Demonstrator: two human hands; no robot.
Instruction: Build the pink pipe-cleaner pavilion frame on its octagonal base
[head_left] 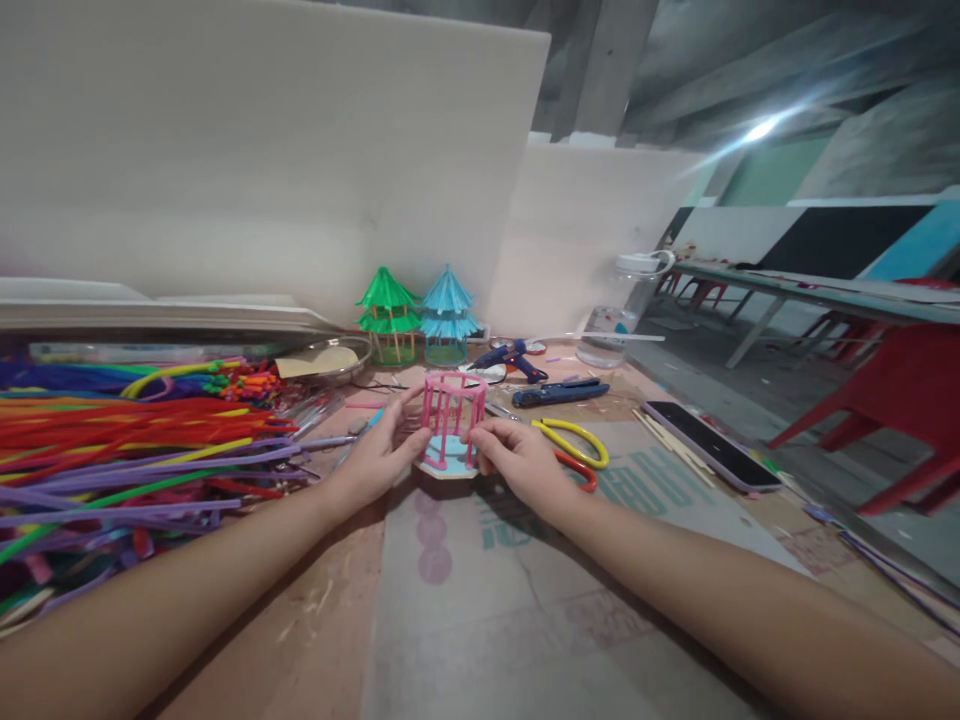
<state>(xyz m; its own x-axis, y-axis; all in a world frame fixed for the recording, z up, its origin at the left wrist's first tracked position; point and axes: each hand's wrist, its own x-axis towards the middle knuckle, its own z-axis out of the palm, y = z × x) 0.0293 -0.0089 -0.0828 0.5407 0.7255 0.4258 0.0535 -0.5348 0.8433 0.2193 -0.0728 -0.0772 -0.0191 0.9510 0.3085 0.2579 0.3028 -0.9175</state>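
Cardboard-topped table (pixel 480 620) fills the foreground, with heaped pipe cleaners (pixel 112 440) along its left (red, purple, green). Left hand (pixel 375 455) and right hand (pixel 517 460) both grip the small pink pavilion frame (pixel 452 420), upright on the table between them.

Craft workshop: pipe cleaners (pixel 112 440), glue gun (pixel 510 358), model pagodas (pixel 416 315).

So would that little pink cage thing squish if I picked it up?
Probably, if squeezed: the pink cage is only thin posts with open gaps, so it looks fragile. It likely weighs very little, being mostly air. Its flat base should keep it from rolling, and the left hand and right hand hold it from both sides.
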